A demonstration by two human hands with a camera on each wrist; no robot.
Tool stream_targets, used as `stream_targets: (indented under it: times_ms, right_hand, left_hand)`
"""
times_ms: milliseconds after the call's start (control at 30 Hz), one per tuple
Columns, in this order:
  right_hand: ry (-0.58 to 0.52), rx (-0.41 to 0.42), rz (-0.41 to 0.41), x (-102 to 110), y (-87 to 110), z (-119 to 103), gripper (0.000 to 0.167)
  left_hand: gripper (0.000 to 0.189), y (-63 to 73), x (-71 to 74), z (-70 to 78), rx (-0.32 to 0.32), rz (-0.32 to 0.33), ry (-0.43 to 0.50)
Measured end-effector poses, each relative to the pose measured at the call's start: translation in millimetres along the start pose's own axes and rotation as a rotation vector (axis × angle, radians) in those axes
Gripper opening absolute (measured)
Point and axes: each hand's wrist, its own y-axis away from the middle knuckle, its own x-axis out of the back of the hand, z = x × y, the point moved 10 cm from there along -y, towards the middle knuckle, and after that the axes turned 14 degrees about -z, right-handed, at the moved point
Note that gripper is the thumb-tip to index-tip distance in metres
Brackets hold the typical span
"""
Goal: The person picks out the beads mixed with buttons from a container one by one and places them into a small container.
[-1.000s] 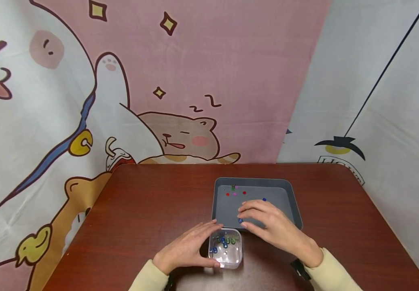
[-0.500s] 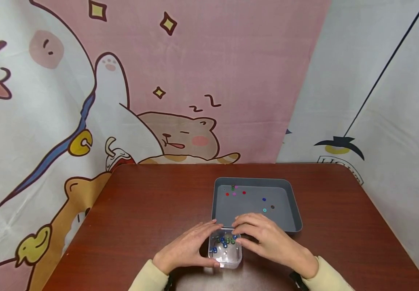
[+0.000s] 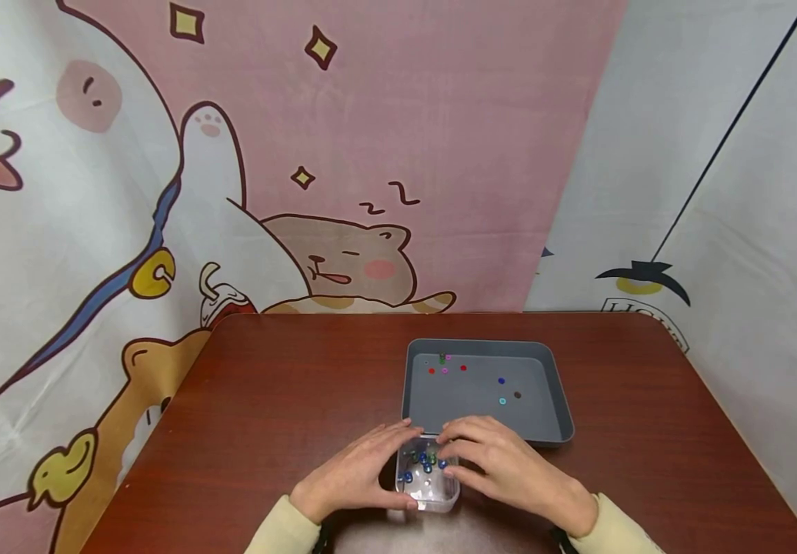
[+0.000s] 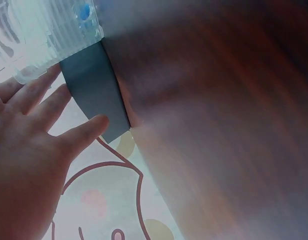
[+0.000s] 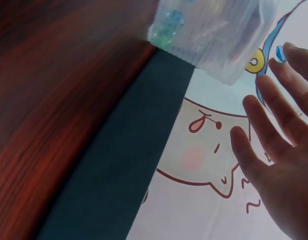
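In the head view, a clear plastic box (image 3: 433, 496) with several small blue and green glass marbles (image 3: 428, 458) in it stands on the table before the tray. My left hand (image 3: 357, 469) holds its left side, thumb at the front corner and fingers at the back. Over the box's right rim is my right hand (image 3: 502, 469), pinching a blue glass marble (image 5: 280, 53) between thumb and finger. In the right wrist view its other fingers spread apart. The left wrist view shows the left fingers (image 4: 41, 90) beside the box's ribbed wall.
Directly behind the box lies a grey tray (image 3: 461, 404). Inside it are several small coloured pieces, among them a red one (image 3: 464, 368), a dark blue one (image 3: 501, 381) and a light blue ring (image 3: 502, 401). A printed cloth (image 3: 481, 154) hangs behind the brown table (image 3: 288, 385).
My right hand has moved from over the tray, left and towards me, to the box's right rim with the blue glass marble. The left hand has stayed on the box.
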Motion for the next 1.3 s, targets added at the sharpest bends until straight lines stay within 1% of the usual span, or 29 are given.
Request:
stream_targets:
  times_ms: [167,300,400,567,733,900,1100,1300]
  right_hand:
    - [0.021,-0.003,-0.023,-4,1.0,0,0.019]
    - [0.004,-0.049,-0.052,-4,1.9,6,0.022]
    - [-0.007,-0.094,-0.070,0,2.6,13,0.025]
    - [-0.026,-0.154,-0.070,13,4.1,29,0.031]
    - [-0.052,-0.197,-0.060,29,2.8,50,0.038]
    - [-0.041,-0.240,-0.096,37,-3.2,72,0.043]
    - [-0.019,-0.271,-0.160,35,-14.6,93,0.044]
    - [-0.022,-0.281,-0.241,21,-25.4,111,0.043]
  left_hand:
    - [0.097,0.7,0.7,0.9,-0.007,0.007,-0.009]
    - [0.097,0.9,0.3,0.9,-0.007,0.005,-0.008]
    - [0.097,0.3,0.4,1.1,-0.006,0.004,-0.013]
    - [0.098,-0.3,1.0,1.9,-0.009,0.007,-0.025]
    - [0.098,-0.5,1.5,2.4,-0.011,0.009,-0.030]
    - [0.098,-0.4,0.7,1.7,-0.007,0.002,-0.019]
    - [0.098,-0.9,0.3,0.8,0.001,-0.007,-0.012]
    - [0.098,-1.3,0.2,0.2,0.006,-0.009,-0.013]
